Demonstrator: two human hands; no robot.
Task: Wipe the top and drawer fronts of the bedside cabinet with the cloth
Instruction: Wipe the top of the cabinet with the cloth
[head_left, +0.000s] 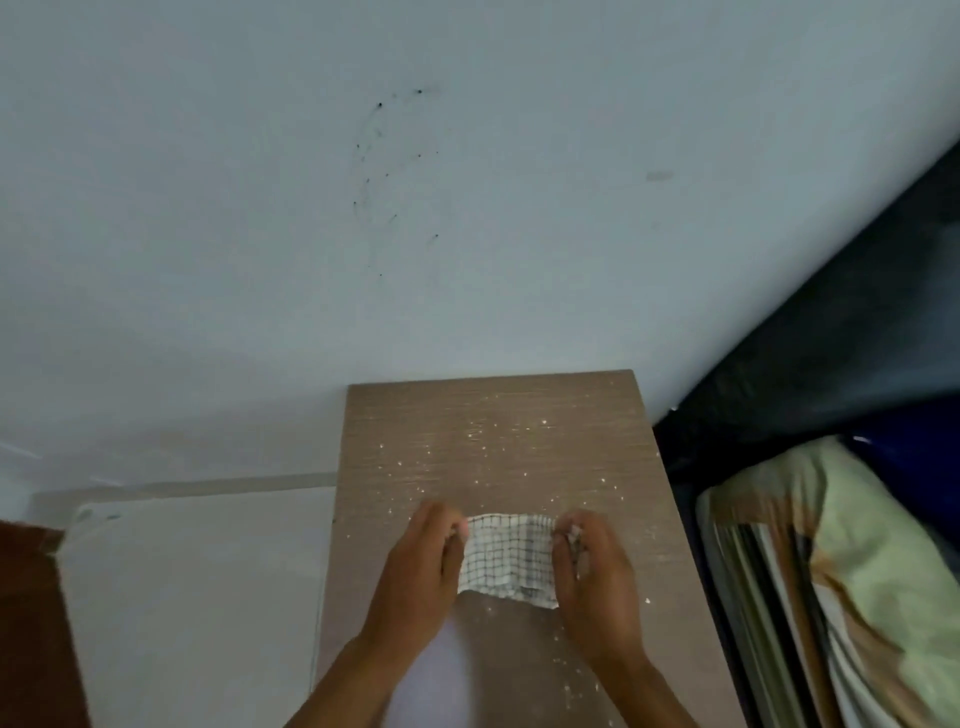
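The bedside cabinet's brown wood-grain top (498, 441) stands against the wall, dotted with small white specks, mostly on its far half. A white cloth with a dark grid pattern (506, 558) lies stretched on the top. My left hand (421, 566) grips its left edge and my right hand (597, 571) grips its right edge. Both hands rest on the cabinet top. The drawer fronts are out of view.
A pale wall (467, 208) with dark marks rises behind the cabinet. A dark bed frame (831, 353) with a light green pillow (857, 545) lies right of it. Pale floor tiles (197, 597) are on the left, with a brown object (31, 623) at the left edge.
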